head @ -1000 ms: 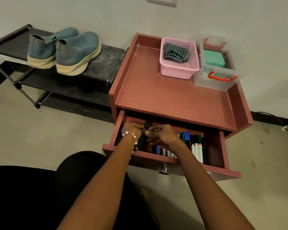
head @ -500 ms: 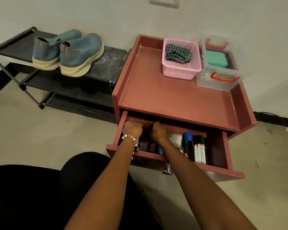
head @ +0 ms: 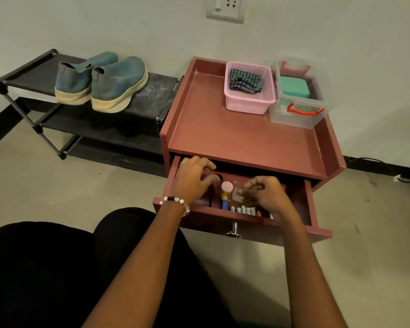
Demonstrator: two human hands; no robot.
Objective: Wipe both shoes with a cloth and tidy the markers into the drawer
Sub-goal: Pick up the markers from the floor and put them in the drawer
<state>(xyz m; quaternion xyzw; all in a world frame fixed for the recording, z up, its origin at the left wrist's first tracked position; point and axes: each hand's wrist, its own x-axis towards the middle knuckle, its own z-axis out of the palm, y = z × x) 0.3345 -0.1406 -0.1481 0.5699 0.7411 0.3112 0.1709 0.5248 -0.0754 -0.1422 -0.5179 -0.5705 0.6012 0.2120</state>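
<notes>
Markers [head: 245, 210] lie in a row along the front of the open drawer [head: 309, 204], with a pink-capped item [head: 227, 186] now uncovered between the hands. Since half a second ago the right hand [head: 264, 194] has shifted right over the markers and pinches a small clear object, what it is unclear, while the left hand [head: 191, 178] sits at the drawer's left end, fingers curled, grip not discernible. Judgement: marker tidying looks close to finished; shoes [head: 100, 81] stand on the rack [head: 152, 95], cloth [head: 246, 81] in the basket [head: 249, 104].

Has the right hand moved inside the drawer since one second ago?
Yes. The right hand has shifted rightward along the drawer, away from its left wall.
</notes>
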